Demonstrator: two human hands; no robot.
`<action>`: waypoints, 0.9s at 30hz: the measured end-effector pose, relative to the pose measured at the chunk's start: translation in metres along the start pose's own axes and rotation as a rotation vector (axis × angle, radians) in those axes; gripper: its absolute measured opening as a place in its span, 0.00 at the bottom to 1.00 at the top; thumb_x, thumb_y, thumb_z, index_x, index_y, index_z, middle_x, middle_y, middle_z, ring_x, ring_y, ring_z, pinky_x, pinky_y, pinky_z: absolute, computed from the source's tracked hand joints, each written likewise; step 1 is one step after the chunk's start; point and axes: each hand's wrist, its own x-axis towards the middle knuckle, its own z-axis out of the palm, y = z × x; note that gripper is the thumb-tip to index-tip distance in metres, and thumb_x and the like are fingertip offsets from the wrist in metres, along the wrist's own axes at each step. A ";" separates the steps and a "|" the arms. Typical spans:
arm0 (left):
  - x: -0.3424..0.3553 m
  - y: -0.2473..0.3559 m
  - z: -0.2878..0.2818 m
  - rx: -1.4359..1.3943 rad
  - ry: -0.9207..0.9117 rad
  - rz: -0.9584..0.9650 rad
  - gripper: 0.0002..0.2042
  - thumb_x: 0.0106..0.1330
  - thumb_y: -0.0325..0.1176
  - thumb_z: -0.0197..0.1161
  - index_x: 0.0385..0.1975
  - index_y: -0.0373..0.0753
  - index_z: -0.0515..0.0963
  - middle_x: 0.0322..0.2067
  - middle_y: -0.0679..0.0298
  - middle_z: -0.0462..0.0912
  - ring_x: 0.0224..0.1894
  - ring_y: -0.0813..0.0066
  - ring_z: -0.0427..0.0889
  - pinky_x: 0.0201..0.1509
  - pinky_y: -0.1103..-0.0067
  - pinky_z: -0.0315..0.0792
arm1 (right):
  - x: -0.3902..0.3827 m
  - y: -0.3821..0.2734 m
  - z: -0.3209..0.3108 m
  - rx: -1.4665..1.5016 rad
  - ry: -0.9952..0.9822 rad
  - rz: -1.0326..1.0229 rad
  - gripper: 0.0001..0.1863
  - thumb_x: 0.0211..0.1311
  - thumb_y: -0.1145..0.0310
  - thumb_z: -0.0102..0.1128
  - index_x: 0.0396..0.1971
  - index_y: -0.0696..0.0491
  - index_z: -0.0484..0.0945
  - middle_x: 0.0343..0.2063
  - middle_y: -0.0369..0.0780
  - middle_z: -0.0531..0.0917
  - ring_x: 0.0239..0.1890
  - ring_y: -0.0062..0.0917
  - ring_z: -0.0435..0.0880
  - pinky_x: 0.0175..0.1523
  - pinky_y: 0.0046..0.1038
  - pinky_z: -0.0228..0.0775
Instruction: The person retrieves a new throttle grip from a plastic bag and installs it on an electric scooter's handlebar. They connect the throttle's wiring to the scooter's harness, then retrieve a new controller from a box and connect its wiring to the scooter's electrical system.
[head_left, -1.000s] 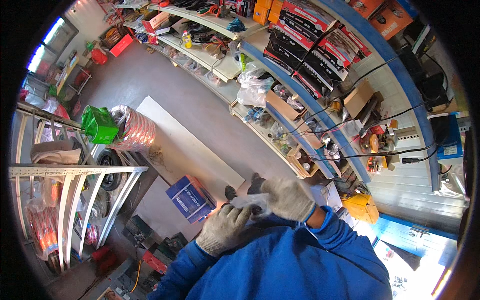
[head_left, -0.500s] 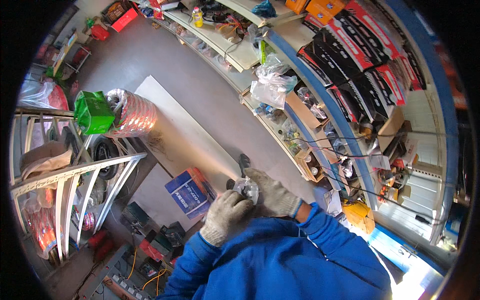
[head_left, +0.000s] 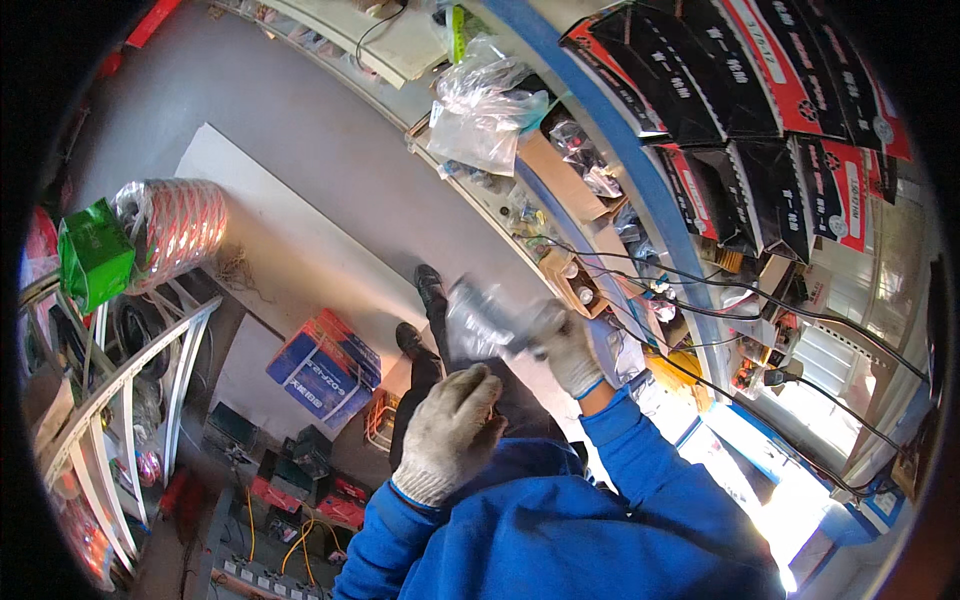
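Observation:
My right hand (head_left: pixel 570 355), in a pale knit work glove, is closed on a clear plastic bag (head_left: pixel 480 320) with something dark in or behind it, smeared by motion and held out over my legs. My gloved left hand (head_left: pixel 448 432) is curled lower down, near my body, apart from the bag; whatever its fingers hold is too hidden to make out. My two dark shoes (head_left: pixel 430 288) show beyond the hands on a pale board (head_left: pixel 270 215) on the floor.
Shelves (head_left: pixel 565 70) with black-and-red boxes (head_left: pixel 740 70) and a plastic bundle (head_left: pixel 475 100) run along the right, hanging cables (head_left: pixel 700 285) crossing them. At left stand a metal rack (head_left: pixel 130 390), green bag (head_left: pixel 95 250) and wrapped coil (head_left: pixel 175 225). A blue box (head_left: pixel 320 370) and tools (head_left: pixel 300 475) lie lower left.
My right hand has moved the bag away from my left hand, forward and up. The left hand stays low and curled. The view has turned, and more of my legs shows.

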 end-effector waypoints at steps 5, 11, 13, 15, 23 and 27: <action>-0.023 -0.019 -0.018 0.060 -0.043 -0.193 0.23 0.58 0.29 0.76 0.55 0.35 0.82 0.52 0.47 0.86 0.51 0.45 0.86 0.54 0.61 0.81 | 0.031 -0.004 -0.043 0.740 0.555 0.116 0.14 0.76 0.68 0.61 0.57 0.52 0.80 0.46 0.36 0.87 0.36 0.22 0.85 0.33 0.25 0.75; -0.062 -0.043 -0.031 0.218 -0.124 -0.327 0.18 0.62 0.34 0.74 0.51 0.35 0.84 0.48 0.48 0.86 0.49 0.44 0.86 0.52 0.60 0.81 | 0.054 -0.005 -0.059 0.884 0.824 -0.128 0.15 0.73 0.74 0.62 0.57 0.57 0.79 0.48 0.39 0.85 0.42 0.27 0.85 0.43 0.29 0.82; -0.069 -0.044 -0.030 0.235 -0.151 -0.355 0.17 0.63 0.36 0.73 0.50 0.37 0.84 0.47 0.49 0.86 0.47 0.43 0.86 0.50 0.59 0.81 | 0.059 0.005 -0.062 0.783 0.991 -0.127 0.17 0.73 0.75 0.60 0.59 0.59 0.77 0.51 0.42 0.85 0.47 0.29 0.86 0.46 0.31 0.83; -0.078 -0.045 -0.028 0.235 -0.165 -0.381 0.17 0.63 0.37 0.74 0.50 0.39 0.85 0.46 0.49 0.86 0.47 0.43 0.86 0.49 0.59 0.81 | 0.061 0.013 -0.061 0.719 1.115 -0.196 0.17 0.73 0.74 0.61 0.58 0.60 0.77 0.51 0.44 0.86 0.48 0.30 0.86 0.47 0.32 0.83; -0.114 -0.038 -0.023 0.282 -0.289 -0.358 0.21 0.65 0.44 0.71 0.54 0.39 0.83 0.49 0.48 0.86 0.50 0.44 0.85 0.53 0.58 0.81 | 0.101 -0.015 -0.084 -0.659 0.829 0.417 0.37 0.65 0.52 0.70 0.66 0.63 0.74 0.67 0.56 0.76 0.77 0.53 0.64 0.82 0.45 0.57; -0.136 -0.038 -0.021 0.321 -0.302 -0.383 0.18 0.67 0.40 0.66 0.52 0.40 0.84 0.46 0.48 0.86 0.49 0.42 0.85 0.53 0.56 0.80 | 0.087 0.006 -0.085 -0.981 0.491 0.131 0.43 0.68 0.47 0.65 0.75 0.58 0.66 0.73 0.62 0.67 0.77 0.52 0.65 0.75 0.48 0.68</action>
